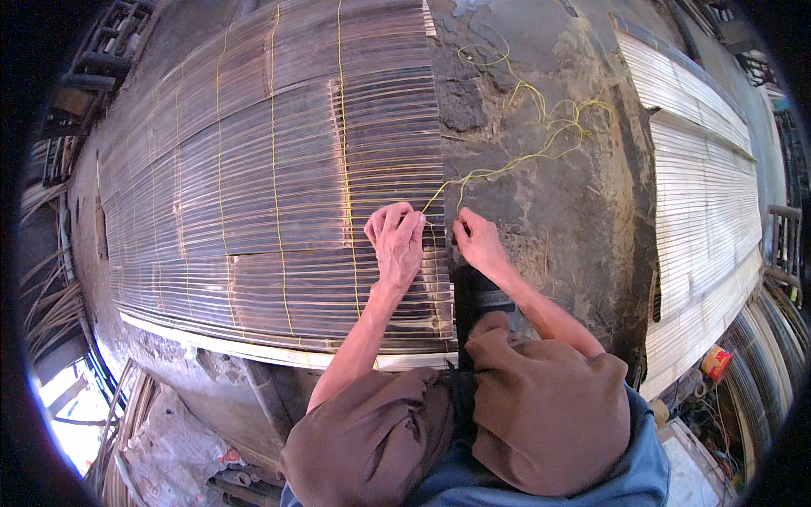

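Note:
A wide mat of thin bamboo slats lies in front of me, crossed by several rows of yellow string. My left hand rests over its right edge, fingers bent, thumb and fingertips pinched where a loose yellow string meets the slats. Just to the right, beyond the edge, my right hand is closed with its fingertips together on another length of that string. The two hands are a short way apart. Slack string runs from them up and right into a loose tangle. My fingertips partly hide the exact grip.
On the right stands a second, paler slatted panel, beside the rough dark ground. A pale strip borders the mat's near side. A whitish sack lies lower left; a red container sits lower right. My knees are close below.

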Available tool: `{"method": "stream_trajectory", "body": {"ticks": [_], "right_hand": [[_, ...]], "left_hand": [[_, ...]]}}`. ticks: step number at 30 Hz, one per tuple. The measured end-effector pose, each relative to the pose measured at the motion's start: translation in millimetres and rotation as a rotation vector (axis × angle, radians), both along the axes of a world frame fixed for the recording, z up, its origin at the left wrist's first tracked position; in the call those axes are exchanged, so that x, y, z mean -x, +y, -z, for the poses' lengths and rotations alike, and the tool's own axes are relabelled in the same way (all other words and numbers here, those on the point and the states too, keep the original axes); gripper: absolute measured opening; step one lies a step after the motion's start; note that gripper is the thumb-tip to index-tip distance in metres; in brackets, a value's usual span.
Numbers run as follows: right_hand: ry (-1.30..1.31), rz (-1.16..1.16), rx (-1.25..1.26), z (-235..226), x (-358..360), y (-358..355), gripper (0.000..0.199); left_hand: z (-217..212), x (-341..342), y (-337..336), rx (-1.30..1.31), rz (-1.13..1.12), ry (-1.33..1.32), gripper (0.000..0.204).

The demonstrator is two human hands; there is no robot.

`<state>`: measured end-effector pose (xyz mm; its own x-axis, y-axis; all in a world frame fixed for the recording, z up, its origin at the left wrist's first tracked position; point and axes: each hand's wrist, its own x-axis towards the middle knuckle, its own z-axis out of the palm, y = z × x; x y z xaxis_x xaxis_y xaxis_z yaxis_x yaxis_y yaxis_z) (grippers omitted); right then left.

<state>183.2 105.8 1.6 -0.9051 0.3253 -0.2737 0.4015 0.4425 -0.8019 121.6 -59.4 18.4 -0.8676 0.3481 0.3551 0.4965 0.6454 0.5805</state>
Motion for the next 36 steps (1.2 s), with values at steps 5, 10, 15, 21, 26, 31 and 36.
{"method": "stream_trajectory", "body": {"ticks": [5,10,15,21,26,31,36], "right_hand": [[0.129,0.103,0.177,-7.2,33.0,0.7,0.021],[0.245,-0.054,0.083,-28.1,63.8,11.1,0.022],[0.161,-0.186,0.229,-44.3,100.8,3.4,0.023],[-0.067,-0.193,0.663,-40.1,74.1,23.0,0.023],[0.093,-0.411,0.391,-31.8,72.3,12.8,0.02],[0.121,-0.388,0.15,-38.6,82.1,18.7,0.019],[0.177,-0.207,0.003,-38.0,72.0,18.0,0.023]], "left_hand": [[2.8,1.7,-3.7,0.019,0.046,0.003,0.006],[2.0,17.2,5.3,-0.041,0.087,-0.163,0.011],[4.6,22.8,3.4,0.021,0.094,-0.283,0.016],[10.3,21.6,5.0,0.036,0.078,-0.327,0.015],[14.5,22.0,4.8,0.055,0.063,-0.253,0.012],[1.3,21.2,6.3,0.035,0.104,-0.296,0.011],[-12.1,16.3,8.2,0.1,0.128,-0.228,0.01]]}}
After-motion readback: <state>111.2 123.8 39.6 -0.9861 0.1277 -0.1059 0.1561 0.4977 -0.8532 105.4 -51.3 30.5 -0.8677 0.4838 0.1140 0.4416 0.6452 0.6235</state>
